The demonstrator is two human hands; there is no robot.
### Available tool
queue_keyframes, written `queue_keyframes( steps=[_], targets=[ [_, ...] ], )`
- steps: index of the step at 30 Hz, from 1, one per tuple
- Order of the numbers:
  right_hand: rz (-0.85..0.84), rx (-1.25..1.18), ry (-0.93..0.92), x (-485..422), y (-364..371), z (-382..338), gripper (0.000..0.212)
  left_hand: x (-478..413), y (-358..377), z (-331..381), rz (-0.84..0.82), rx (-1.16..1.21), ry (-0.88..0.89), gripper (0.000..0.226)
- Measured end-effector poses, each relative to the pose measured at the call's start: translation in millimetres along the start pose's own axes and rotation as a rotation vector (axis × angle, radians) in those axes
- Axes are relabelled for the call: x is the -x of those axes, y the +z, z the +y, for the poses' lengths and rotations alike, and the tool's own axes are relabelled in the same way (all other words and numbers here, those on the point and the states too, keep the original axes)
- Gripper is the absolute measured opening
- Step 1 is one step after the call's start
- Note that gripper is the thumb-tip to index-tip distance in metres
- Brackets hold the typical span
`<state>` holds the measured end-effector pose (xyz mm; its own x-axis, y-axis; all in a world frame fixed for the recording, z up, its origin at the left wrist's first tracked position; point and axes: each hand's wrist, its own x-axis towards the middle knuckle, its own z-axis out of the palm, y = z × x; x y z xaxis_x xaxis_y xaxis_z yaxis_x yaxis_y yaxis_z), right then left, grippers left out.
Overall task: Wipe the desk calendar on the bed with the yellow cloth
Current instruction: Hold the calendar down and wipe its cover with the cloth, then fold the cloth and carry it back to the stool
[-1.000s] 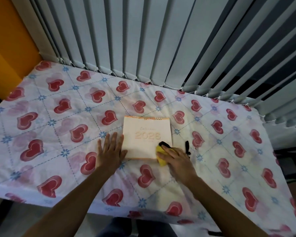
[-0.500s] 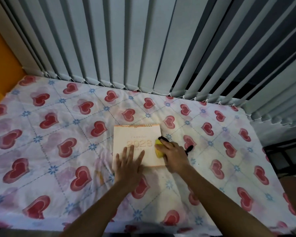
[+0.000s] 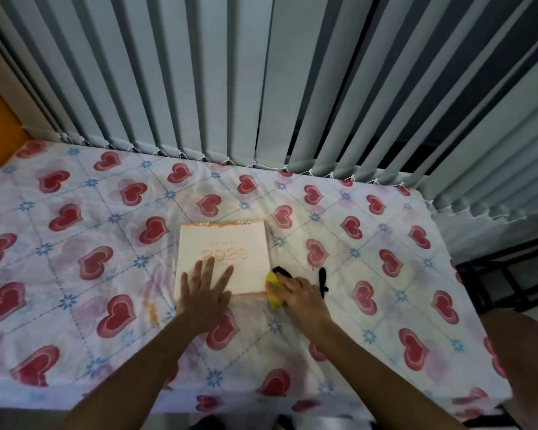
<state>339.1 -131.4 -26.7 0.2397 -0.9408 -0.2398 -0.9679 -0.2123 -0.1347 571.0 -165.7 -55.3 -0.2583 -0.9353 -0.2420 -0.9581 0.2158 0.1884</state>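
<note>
The desk calendar (image 3: 222, 256) lies flat mid-bed (image 3: 75, 274). The left hand (image 3: 204, 294), open and flat, presses its near left part, likely to steady it, while the right hand (image 3: 302, 297) clutches the yellow cloth (image 3: 273, 290) at its near right corner.

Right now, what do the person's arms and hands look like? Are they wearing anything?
Both arms are bare from the bottom of the picture up to the hands: no sleeves show. The left hand and the right hand have no gloves, and I see no rings, watch or bracelet. The picture is dim, so small things on the fingers could be missed.
</note>
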Motion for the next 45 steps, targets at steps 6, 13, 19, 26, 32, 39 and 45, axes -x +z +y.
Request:
queue_keyframes(
  steps=[6, 13, 19, 26, 32, 39, 45],
  targets=[
    [0.199, -0.183, -0.053, 25.9, -21.6, 4.6, 0.066, 4.9, -31.8, 64.6, 0.246, 0.531, -0.109, 0.035],
    [0.277, -0.582, -0.09, 45.5, -52.5, 19.1, 0.046, -2.4, -59.2, 135.8, -0.35, 1.402, -0.351, 0.044],
    [0.472, -1.265, 0.317, 63.1, -38.5, 39.0, 0.058, -5.0, -54.8, 147.7, -0.236, 1.529, -0.261, 0.049],
    [0.035, -2.089, 0.644, 42.4, -49.5, 26.3, 0.06, -9.9, -54.4, 156.5, -0.12, 1.453, -0.317, 0.054],
    [0.353, -1.556, 0.808, 43.1, -45.4, 30.0, 0.032, -19.3, -53.9, 152.7, -0.029, 0.933, -0.311, 0.054],
    [0.591, -1.373, 0.922, 84.2, -60.6, 72.8, 0.027, -30.2, -54.4, 208.1, -0.251, 1.013, 0.08, 0.044],
    [0.781, -1.227, 0.995, 184.4, -61.5, 177.2, 0.031, -19.2, -41.8, 340.3, -0.448, 1.056, 0.309, 0.03]
  ],
)
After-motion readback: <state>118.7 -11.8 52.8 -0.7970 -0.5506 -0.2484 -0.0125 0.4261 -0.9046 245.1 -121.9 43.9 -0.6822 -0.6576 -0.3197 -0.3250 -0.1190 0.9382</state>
